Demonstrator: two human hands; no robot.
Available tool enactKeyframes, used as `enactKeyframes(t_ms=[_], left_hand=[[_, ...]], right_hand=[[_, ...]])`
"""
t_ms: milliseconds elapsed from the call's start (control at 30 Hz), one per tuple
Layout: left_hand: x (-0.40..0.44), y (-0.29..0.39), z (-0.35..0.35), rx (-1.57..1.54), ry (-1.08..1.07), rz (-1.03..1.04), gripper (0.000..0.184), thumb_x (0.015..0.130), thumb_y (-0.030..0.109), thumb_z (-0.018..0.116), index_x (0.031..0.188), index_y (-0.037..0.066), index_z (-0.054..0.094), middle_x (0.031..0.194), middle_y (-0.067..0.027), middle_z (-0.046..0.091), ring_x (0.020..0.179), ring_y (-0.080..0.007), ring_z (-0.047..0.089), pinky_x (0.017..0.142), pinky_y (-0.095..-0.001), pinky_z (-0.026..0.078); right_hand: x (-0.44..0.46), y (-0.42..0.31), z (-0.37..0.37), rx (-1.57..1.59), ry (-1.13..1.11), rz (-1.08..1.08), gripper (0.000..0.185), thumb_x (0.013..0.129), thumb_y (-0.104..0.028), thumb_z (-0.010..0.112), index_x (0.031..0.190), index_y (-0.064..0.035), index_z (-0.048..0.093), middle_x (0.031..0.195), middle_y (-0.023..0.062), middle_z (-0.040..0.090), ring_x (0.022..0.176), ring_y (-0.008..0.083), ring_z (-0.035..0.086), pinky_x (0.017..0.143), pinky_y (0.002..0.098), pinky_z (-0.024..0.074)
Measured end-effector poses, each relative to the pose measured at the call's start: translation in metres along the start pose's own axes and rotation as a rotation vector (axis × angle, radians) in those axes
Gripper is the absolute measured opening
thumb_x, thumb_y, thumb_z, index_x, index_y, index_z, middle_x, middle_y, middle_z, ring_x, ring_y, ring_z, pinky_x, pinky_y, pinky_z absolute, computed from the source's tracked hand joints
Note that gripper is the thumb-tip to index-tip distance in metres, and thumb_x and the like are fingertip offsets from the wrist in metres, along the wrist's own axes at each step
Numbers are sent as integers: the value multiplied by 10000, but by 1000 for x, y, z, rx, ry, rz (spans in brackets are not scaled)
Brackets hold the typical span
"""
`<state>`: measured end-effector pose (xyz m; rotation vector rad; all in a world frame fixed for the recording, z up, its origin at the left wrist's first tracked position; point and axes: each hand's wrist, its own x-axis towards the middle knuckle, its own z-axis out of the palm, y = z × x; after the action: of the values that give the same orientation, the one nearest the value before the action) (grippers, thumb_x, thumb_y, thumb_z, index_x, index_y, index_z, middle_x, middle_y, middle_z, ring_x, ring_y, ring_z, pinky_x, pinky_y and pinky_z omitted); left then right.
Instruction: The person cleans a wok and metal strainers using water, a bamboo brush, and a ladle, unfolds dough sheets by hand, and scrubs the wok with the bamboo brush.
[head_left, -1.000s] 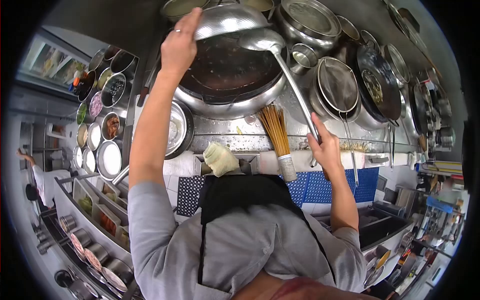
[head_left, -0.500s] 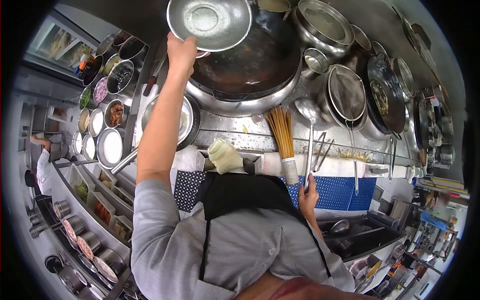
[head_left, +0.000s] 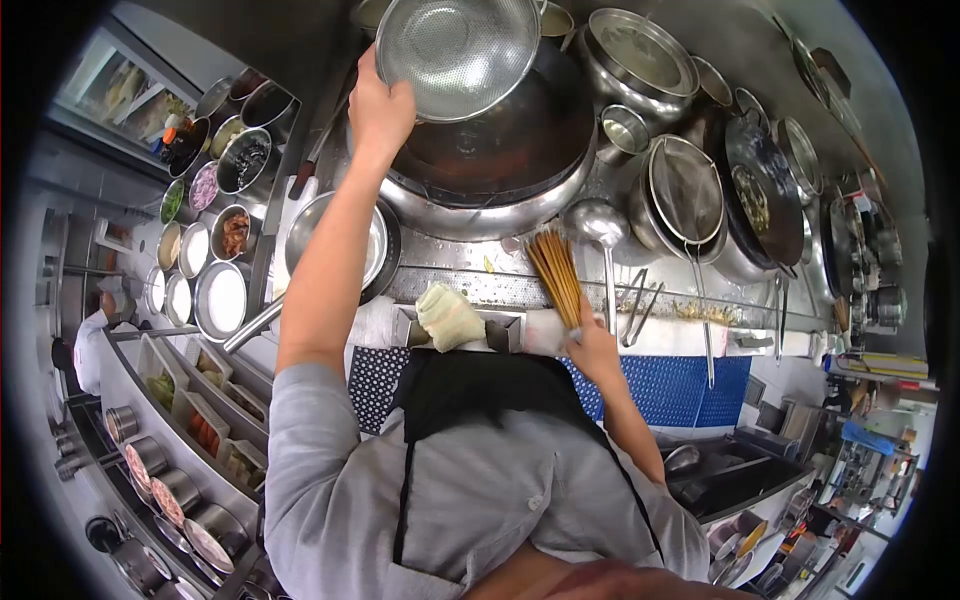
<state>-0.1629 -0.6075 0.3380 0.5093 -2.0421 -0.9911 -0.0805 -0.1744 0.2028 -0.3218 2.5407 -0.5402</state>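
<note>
My left hand (head_left: 382,115) is closed on the edge of a perforated metal strainer (head_left: 450,55), held up over the large dark wok (head_left: 500,160). The wok sits in a round steel ring on the stove. At the counter's front edge, my right hand (head_left: 597,352) is closed around the lower end of a bamboo wok brush (head_left: 556,265), its bristles pointing away from me. Just right of the brush lies a steel ladle (head_left: 598,222), bowl away from me and handle towards me. A folded pale cloth (head_left: 448,316) rests left of the brush.
A long-handled pan (head_left: 325,240) stands left of the wok. Bowls of ingredients (head_left: 220,300) line the left side. Tongs (head_left: 640,305), a mesh skimmer (head_left: 686,190) and another wok (head_left: 760,190) are on the right. A person in white (head_left: 90,345) stands far left.
My right hand has let go of the ladle's handle, moved left and taken hold of the bamboo brush, which now leans more. The strainer in my left hand has shifted right.
</note>
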Motion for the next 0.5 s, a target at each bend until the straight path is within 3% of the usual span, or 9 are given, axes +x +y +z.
enactKeyframes(t_ms=[67, 167, 267, 300, 367, 433, 500], left_hand=[[-3, 0, -11, 50, -1, 0, 621, 817, 83, 505, 1430, 19, 424, 1218, -291, 636, 1156, -450, 604, 1013, -476, 458], [-5, 1, -21, 157, 22, 57, 622, 819, 63, 491, 1433, -1, 415, 1278, -296, 601, 1167, -451, 595, 1011, -484, 458], [-11, 10, -8, 236, 4, 169, 629, 821, 40, 487, 1442, -11, 402, 1310, -299, 574, 1149, -456, 595, 984, -496, 473], [-15, 16, -1, 242, -6, 217, 632, 822, 34, 492, 1445, -11, 399, 1306, -297, 574, 1129, -457, 601, 958, -502, 489], [-26, 31, 12, 250, -42, 315, 644, 823, 20, 501, 1457, -1, 389, 1282, -293, 580, 1079, -458, 616, 899, -513, 519], [-39, 41, 21, 264, -95, 405, 664, 824, 7, 509, 1474, 17, 374, 1243, -287, 593, 1020, -458, 634, 833, -522, 547], [-43, 38, 22, 279, -60, 479, 694, 827, 4, 527, 1497, 50, 351, 1220, -255, 601, 942, -448, 654, 762, -517, 568]], right_hand=[[-19, 16, -34, 268, -185, -58, 839, 756, -78, 682, 1530, -71, 358, 1425, 235, 506, 1147, 372, 616, 997, 404, 493], [-43, 14, -71, 747, -166, -211, 853, 769, -22, 638, 1551, -27, 299, 1518, 207, 430, 1362, 308, 473, 1140, 366, 337], [-10, -16, -90, 727, 6, -420, 830, 796, -28, 636, 1549, 4, 287, 1528, 174, 426, 1407, 253, 401, 1171, 345, 270], [5, -46, -100, 641, 82, -556, 824, 810, -46, 640, 1551, 0, 284, 1522, 180, 434, 1393, 259, 422, 1161, 343, 286], [41, -91, -112, 592, 97, -607, 792, 845, -84, 635, 1549, 6, 282, 1491, 182, 468, 1388, 262, 426, 1159, 340, 284], [74, -128, -116, 685, 135, -709, 725, 881, -115, 625, 1530, 1, 326, 1381, 171, 568, 1248, 246, 562, 1042, 354, 445], [68, -139, -126, 967, -57, -403, 695, 878, -100, 611, 1523, -23, 363, 1293, 159, 619, 1073, 221, 634, 863, 340, 529]])
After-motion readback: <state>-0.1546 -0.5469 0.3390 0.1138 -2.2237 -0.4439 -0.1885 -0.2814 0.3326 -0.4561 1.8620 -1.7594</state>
